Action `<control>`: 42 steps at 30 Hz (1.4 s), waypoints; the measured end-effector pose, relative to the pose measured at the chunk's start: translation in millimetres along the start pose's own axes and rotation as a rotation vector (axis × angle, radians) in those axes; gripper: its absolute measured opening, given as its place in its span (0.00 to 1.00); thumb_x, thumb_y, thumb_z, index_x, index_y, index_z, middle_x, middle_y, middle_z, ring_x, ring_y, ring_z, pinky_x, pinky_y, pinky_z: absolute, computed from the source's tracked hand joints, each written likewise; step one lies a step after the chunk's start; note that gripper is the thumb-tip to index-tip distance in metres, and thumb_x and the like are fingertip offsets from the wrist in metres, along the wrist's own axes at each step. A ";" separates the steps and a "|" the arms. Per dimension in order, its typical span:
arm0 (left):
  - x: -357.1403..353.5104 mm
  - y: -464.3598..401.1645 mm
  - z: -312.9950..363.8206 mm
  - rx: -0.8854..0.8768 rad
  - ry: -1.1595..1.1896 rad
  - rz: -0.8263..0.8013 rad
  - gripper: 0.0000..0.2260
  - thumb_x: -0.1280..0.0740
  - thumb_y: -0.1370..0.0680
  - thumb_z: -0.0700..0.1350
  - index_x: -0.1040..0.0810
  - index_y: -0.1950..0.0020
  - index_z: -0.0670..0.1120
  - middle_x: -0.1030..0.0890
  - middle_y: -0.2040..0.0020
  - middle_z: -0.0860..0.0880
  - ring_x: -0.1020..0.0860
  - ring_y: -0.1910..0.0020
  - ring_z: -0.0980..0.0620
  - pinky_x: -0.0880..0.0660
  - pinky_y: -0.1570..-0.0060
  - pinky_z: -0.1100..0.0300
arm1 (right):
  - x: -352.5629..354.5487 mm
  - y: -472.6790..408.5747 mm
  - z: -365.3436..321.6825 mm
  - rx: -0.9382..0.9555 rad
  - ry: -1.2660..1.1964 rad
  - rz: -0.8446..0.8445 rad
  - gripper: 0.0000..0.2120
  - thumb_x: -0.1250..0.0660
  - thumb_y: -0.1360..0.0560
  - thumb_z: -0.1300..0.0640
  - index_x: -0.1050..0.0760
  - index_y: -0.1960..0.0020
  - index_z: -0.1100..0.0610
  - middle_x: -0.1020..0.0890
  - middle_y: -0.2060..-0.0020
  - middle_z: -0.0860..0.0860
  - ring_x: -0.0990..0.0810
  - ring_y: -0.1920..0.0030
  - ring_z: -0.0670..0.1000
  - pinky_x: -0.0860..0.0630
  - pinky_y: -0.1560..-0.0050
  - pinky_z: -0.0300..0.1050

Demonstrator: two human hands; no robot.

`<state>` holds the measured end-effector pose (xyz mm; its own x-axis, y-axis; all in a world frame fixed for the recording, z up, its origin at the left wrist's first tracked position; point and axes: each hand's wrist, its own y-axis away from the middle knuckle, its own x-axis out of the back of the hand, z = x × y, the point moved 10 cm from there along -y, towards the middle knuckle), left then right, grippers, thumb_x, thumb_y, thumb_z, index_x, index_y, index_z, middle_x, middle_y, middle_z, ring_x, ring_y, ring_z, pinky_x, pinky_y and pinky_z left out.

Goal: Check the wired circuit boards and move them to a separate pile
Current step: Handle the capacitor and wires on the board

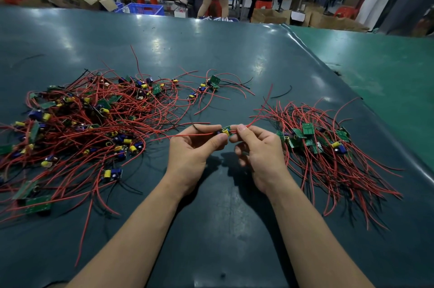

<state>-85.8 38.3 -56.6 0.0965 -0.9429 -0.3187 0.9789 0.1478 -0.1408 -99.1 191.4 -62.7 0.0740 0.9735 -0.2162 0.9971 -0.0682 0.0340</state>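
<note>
Red leads trailed out both ways from the little circuit board (226,131) I held above the table (234,57), midway between the two piles. From the head view, my left hand (191,149) pinched it by the near end between thumb and forefinger, and my right hand (257,147) pinched the other end where a red wire (256,120) left it; my remaining right fingers curled under, possibly around something small, though I could not tell what.

I judged the board feather-light and stiff, its yellow component standing proud and likely fragile at the solder joints. The wires looked soft and springy, apt to snag on neighbours. Holding by the board's edges seemed safer than tugging the leads.

To my left lay the big tangled pile (77,123), boards buried among the wires. To my right sat the tidier pile (328,147), green boards grouped together with their wires fanned toward me, well apart from the first.
</note>
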 end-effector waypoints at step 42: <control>-8.2 3.9 -4.6 0.113 0.052 -0.087 0.12 0.24 0.35 0.40 0.18 0.54 0.39 0.15 0.61 0.41 0.17 0.63 0.46 0.20 0.60 0.60 | 72.1 5.7 -46.1 0.397 0.258 0.558 0.10 0.37 0.20 0.59 0.21 0.56 0.50 0.21 0.69 0.47 0.24 0.74 0.47 0.26 0.73 0.46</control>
<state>-83.5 48.0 -58.8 0.0033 -0.9335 -0.3585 0.9975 0.0283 -0.0644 -88.9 271.3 -33.1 0.6154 0.7876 -0.0315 0.7472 -0.5957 -0.2948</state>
